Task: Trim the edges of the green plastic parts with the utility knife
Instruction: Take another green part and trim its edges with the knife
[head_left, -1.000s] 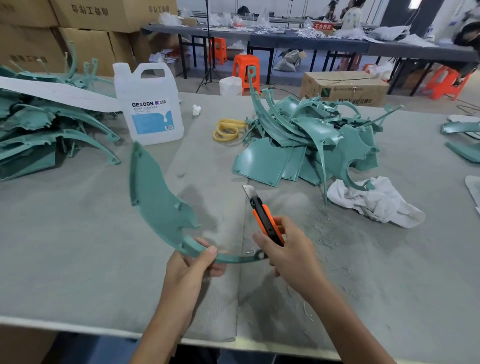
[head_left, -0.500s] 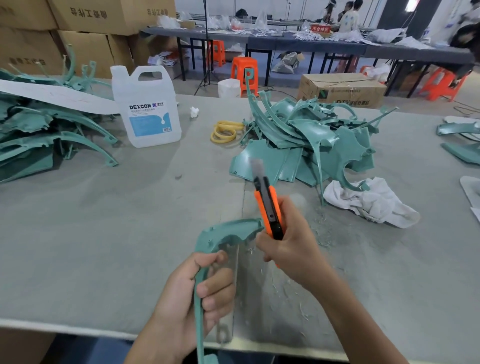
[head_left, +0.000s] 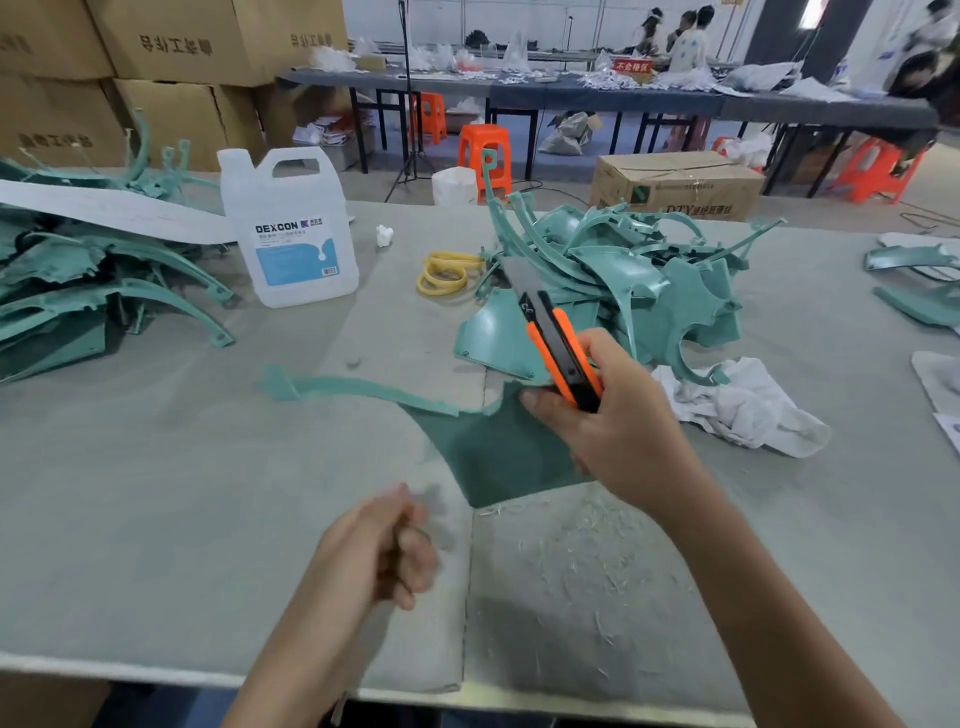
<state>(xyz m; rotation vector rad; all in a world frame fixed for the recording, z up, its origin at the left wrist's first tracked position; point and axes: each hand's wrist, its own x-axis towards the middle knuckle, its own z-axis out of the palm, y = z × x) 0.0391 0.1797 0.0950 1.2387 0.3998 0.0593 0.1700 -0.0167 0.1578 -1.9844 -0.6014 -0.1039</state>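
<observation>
While the right hand (head_left: 623, 436) grips the knife (head_left: 558, 348), the green part (head_left: 488, 452) lies flat on the table (head_left: 156, 493).
Its wide end runs under that hand by the thumb; I cannot tell if they touch. Its thin arm reaches left. The left hand (head_left: 379, 556), blurred, is nearer the table edge, apart from the part, its fingers curled with nothing seen in them.

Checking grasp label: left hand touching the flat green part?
Apart: head view shows bare table between the left hand and the green part.
</observation>
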